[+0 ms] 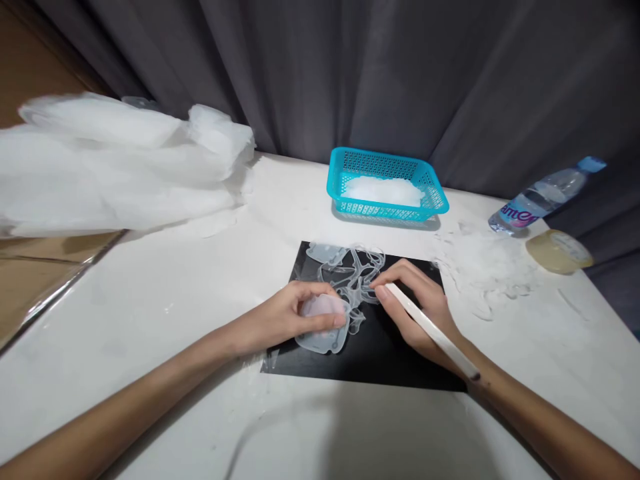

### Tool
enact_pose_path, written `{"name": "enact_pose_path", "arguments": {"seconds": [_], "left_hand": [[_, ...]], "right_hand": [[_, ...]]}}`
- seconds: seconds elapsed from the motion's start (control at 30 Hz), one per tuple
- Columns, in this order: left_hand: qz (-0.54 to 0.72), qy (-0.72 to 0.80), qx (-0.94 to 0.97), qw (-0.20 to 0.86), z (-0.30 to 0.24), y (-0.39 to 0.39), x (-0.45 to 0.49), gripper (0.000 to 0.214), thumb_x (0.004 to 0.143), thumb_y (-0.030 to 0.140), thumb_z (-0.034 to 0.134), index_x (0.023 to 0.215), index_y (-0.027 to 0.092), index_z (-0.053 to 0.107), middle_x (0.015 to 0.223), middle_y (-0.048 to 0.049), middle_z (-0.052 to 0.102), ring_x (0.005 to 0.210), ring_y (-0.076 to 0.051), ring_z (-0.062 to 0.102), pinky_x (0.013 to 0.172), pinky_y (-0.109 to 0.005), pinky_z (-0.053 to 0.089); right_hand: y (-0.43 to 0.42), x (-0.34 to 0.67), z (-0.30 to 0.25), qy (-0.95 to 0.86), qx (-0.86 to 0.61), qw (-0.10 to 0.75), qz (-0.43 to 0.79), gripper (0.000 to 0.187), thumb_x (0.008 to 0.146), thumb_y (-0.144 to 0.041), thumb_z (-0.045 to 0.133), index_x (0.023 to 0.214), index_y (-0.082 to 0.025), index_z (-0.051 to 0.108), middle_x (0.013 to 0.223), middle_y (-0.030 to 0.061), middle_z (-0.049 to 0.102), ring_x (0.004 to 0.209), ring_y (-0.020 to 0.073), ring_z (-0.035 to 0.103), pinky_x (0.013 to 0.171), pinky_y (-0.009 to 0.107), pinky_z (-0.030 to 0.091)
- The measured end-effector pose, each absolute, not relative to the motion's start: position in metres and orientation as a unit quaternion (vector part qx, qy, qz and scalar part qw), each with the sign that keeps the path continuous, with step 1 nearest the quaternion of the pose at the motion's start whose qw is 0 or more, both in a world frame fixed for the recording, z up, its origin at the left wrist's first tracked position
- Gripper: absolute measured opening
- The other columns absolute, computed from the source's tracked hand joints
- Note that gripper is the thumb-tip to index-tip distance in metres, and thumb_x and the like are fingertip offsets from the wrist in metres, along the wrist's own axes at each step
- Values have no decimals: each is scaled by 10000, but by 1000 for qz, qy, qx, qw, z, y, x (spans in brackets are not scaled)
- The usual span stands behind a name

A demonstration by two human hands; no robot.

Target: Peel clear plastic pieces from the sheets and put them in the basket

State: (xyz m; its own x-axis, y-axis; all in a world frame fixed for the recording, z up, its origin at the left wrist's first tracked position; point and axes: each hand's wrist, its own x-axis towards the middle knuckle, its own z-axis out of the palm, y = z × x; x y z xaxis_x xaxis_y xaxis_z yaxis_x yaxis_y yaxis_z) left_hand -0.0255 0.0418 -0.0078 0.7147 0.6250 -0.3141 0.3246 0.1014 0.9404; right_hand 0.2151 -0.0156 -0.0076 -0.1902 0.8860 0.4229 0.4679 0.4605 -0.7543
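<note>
My left hand [295,310] is closed on a translucent, rounded plastic piece [323,341], thumb on top, over a black mat [390,353]. My right hand [423,313] grips a white pen-like tool [433,330] between thumb and fingers, its handle slanting back over the wrist. The tool's tip is hidden by the fingers. Between both hands lies a tangle of clear curly strips [356,280], which the right fingertips touch or nearly touch. Another translucent piece [326,253] rests at the mat's upper left corner.
A blue perforated basket [387,210] with small white pieces stands at the back. On the right are a water bottle [543,200], a tape roll [559,252] and scattered clear scraps [487,267]. White plastic bags [120,167] fill the left, above a cardboard box [45,273].
</note>
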Motion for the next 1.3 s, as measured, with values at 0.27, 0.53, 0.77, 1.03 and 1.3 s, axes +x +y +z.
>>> {"name": "enact_pose_path", "arguments": {"seconds": [0.27, 0.53, 0.77, 1.03, 1.3], "left_hand": [[117, 361, 672, 636, -2, 42, -27, 326, 959, 468, 674, 887, 156, 730, 691, 21, 577, 612, -111, 450, 547, -236, 327], [112, 358, 707, 599, -7, 43, -25, 378, 976, 523, 624, 878, 170, 716, 724, 15, 569, 658, -128, 458, 575, -245, 333], [106, 351, 724, 584, -9, 39, -22, 373, 993, 524, 601, 920, 179, 723, 725, 17, 580, 645, -125, 455, 562, -241, 325], [107, 380, 717, 575, -7, 58, -39, 382, 954, 505, 641, 769, 170, 631, 665, 13, 537, 597, -122, 471, 522, -226, 324], [84, 393, 706, 583, 3, 72, -51, 355, 962, 517, 647, 867, 181, 712, 685, -1, 580, 592, -125, 489, 525, -231, 337]], "right_hand": [[-16, 213, -25, -741, -405, 352, 403, 238, 1071, -239, 495, 1159, -238, 716, 1014, 44, 616, 931, 163, 612, 871, 320, 482], [-14, 208, -22, -713, -434, 346, 429, 125, 978, -271, 676, 872, -206, 683, 822, -20, 563, 757, 130, 553, 734, 274, 441], [-15, 205, -24, -701, -440, 330, 453, 153, 958, -285, 699, 835, -208, 654, 806, -32, 542, 738, 124, 540, 709, 256, 442], [-11, 222, -23, -770, -434, 290, 366, 171, 969, -183, 618, 804, -211, 584, 851, -22, 555, 780, 131, 566, 742, 260, 445], [6, 243, -20, -786, -494, 324, 183, 62, 1004, -200, 596, 998, -216, 656, 933, 37, 620, 821, 172, 629, 793, 323, 504]]}}
